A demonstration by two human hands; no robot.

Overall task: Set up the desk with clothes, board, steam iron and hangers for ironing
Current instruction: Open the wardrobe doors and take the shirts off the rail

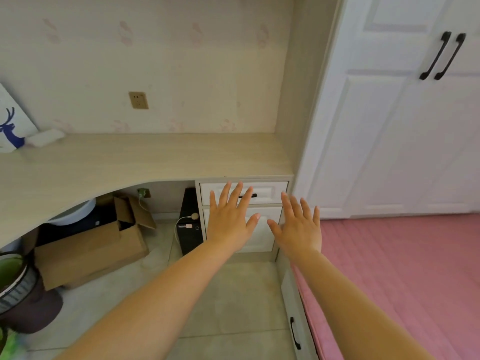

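Note:
A pale wooden desk [155, 157] runs along the wall and curves toward the left. Its top is bare apart from a deer picture [11, 123] and a small white object [45, 137] at the far left. My left hand [230, 216] and my right hand [298, 227] are stretched out in front of me, fingers spread, palms down, holding nothing. They hover in front of the desk's white drawers [267, 190]. No clothes, board, iron or hangers are in view.
A white wardrobe [389, 126] with black handles stands at the right. A pink bed [402, 268] lies at the lower right. Under the desk sit a cardboard box [91, 245], a basin and a black computer tower [189, 224]. A bin [15, 281] stands at the lower left.

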